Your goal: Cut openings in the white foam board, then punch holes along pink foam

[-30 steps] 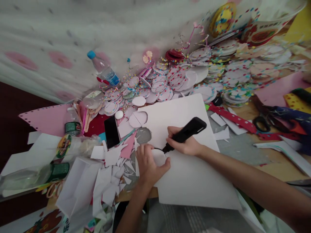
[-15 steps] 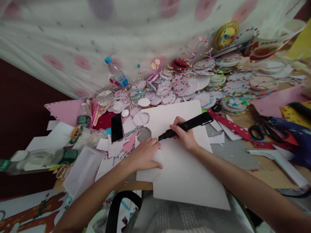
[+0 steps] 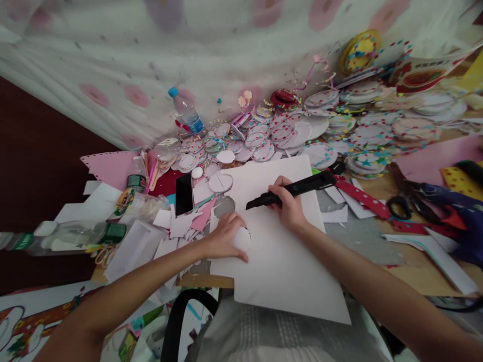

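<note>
A large white sheet of card (image 3: pixel 287 271) lies before me, its left edge cut with a rounded notch. My right hand (image 3: pixel 290 203) grips a black utility knife (image 3: pixel 309 185), whose dark blade tip hangs near or over the sheet; whether it touches I cannot tell. On the sheet's left side, my left hand (image 3: pixel 227 237) curls round a white paper circle (image 3: pixel 242 240), fingers at its upper edge and thumb at its lower edge. Part of the circle is hidden under the palm.
Stacks of decorated paper discs (image 3: pixel 285 128) line the back. Left are a phone (image 3: pixel 184 193), paper scraps (image 3: pixel 183 224), a blue-capped bottle (image 3: pixel 187 113), other plastic bottles and a white box (image 3: pixel 132 251). Scissors (image 3: pixel 400 207) and red dotted ribbon (image 3: pixel 364 198) lie right.
My right hand has lifted the knife a little away from my left hand. My left fingers have drawn back, baring more of the circle. The view has shifted slightly.
</note>
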Demonstrator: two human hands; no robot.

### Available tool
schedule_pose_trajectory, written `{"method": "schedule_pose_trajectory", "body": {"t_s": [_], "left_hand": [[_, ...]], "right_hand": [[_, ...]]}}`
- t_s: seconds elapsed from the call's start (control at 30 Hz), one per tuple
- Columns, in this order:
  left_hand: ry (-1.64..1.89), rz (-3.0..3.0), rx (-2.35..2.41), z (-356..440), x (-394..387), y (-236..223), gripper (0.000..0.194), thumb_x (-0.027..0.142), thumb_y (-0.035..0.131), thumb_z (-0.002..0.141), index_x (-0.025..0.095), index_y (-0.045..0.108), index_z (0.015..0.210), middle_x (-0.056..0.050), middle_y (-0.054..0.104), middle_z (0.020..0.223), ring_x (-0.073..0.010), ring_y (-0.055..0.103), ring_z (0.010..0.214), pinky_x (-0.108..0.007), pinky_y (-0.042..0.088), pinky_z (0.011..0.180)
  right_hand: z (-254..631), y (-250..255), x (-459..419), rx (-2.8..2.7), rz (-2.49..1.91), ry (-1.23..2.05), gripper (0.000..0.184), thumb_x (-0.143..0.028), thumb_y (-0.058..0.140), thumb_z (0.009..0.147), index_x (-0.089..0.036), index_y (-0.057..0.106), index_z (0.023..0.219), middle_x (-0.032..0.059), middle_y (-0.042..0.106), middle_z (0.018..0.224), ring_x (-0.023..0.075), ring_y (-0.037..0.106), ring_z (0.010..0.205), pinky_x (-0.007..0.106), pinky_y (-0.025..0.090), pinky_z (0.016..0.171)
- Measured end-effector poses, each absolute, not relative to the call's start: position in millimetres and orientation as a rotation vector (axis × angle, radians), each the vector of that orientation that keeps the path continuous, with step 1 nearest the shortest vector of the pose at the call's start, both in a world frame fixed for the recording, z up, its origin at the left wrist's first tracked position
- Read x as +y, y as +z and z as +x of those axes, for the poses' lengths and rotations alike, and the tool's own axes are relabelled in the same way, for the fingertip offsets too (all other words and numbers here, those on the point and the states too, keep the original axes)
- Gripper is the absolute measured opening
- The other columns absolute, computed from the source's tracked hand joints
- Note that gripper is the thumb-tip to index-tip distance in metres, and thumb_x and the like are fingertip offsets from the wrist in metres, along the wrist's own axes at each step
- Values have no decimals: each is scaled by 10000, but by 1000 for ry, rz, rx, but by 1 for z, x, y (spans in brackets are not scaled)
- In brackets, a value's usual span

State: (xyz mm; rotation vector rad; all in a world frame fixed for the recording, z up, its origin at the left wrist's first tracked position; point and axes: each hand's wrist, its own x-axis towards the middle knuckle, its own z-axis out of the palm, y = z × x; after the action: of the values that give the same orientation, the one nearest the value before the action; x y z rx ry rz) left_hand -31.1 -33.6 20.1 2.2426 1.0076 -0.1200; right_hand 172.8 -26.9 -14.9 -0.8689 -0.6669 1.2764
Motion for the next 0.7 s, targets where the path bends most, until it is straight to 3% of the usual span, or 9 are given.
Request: {"method": "schedule_pose_trajectory", "body": {"t_s": [0.47, 0.7], "left_hand": [[18, 2264, 974, -38, -32, 11, 678, 502, 878, 449, 241, 537, 973, -51, 521, 1057, -265, 501, 1045, -416, 409, 941], [2, 2333, 948, -36, -32, 17, 683, 499, 876, 464, 230, 544, 996, -64, 521, 1077, -268, 509, 1056, -408, 415, 944]], "right_hand": [[175, -20, -25, -647, -811, 1329, 230, -303, 585, 748, -222, 407, 627, -85, 429, 493, 49, 274, 334, 216, 276, 368], [177, -16, -26, -683, -788, 1381, 185, -271, 576, 755, -212, 459, 624, -70, 453, 484, 63, 340, 345, 213, 245, 363]]}}
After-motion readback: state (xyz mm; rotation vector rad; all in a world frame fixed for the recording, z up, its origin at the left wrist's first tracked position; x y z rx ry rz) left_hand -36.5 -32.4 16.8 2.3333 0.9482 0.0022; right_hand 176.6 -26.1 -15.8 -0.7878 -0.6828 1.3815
